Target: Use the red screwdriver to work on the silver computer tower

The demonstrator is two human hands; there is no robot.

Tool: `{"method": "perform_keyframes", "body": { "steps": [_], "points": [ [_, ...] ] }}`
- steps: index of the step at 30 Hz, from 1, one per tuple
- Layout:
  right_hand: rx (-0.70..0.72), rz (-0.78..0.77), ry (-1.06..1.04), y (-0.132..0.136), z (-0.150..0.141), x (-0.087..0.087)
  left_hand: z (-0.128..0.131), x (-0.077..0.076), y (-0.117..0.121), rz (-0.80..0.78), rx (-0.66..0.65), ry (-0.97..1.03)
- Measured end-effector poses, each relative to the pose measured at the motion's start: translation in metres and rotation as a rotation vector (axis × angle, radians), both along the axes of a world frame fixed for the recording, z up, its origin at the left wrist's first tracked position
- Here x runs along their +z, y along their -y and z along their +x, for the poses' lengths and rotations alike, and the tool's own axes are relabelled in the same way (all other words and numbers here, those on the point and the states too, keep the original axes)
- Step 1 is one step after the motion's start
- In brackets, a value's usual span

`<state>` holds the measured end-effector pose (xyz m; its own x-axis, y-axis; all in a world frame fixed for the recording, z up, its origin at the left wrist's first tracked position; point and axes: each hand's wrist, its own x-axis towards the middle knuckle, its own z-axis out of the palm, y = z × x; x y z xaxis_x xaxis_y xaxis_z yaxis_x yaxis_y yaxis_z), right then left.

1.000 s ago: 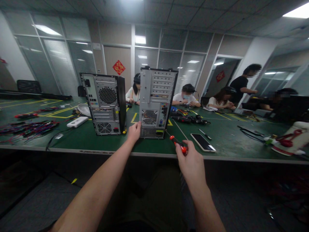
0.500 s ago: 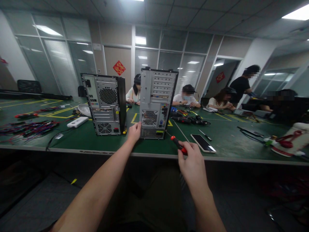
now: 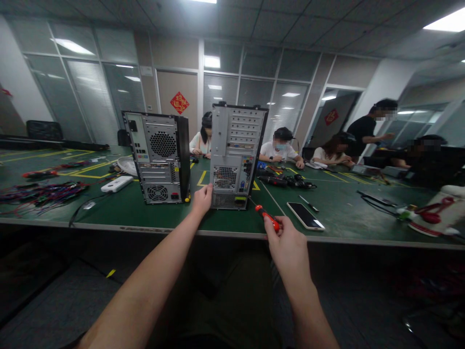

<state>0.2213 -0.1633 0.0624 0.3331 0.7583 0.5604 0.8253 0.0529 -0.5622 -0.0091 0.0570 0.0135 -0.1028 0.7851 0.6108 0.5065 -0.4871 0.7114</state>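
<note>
**Grey, box-shaped metal computer tower (image 3: 234, 150) upright; red-and-black plastic-handled screwdriver (image 3: 266, 216) at its lower right rear edge**

Status: Work appears to be in progress at one point, the lower right rear edge. The tower stands on the green, yellow-marked worktop (image 3: 232, 224), rear panel toward the wearer. The rear panel and slot covers are in place. Whether any screw is already out cannot be told; the tip and its seat are too small to resolve. Work at this point, judged by the screwdriver's position, is unfinished.

Grip: The right hand (image 3: 289, 242) holds the rear end of the screwdriver's handle between thumb and fingers. The left hand (image 3: 203, 199) bears on the tower's lower left edge; its fingers are partly hidden, so how tightly its grip closes cannot be told.

Change from half a second ago: The handle shows mostly red where black showed, which suggests a turn about its axis. The right hand's thumb lies farther forward along the handle. Tower and left hand hold their positions.
</note>
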Motion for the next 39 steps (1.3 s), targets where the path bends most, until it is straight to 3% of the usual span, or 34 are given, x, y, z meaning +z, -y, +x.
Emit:
{"method": "perform_keyframes", "body": {
  "steps": [5,11,15,29,39],
  "points": [
    [0.019,0.030,0.011,0.0012,-0.0025,0.0007,0.0002,-0.0002,-0.0001,-0.004,-0.008,0.001],
    [0.081,0.135,0.187,0.0061,-0.0007,0.0000,-0.0002,0.0008,0.0021,-0.002,-0.027,0.016],
    [0.063,0.110,0.249,0.0046,0.0024,-0.0016,-0.0002,0.0007,0.0021,-0.005,-0.031,0.014],
    [0.008,-0.023,0.037,0.0022,-0.0004,0.0013,0.0000,0.0003,0.0013,0.005,-0.024,0.012],
    [0.046,0.109,0.214,0.0028,0.0025,-0.0014,-0.0009,-0.0048,-0.0053,0.028,-0.024,0.014]
  ]
}}
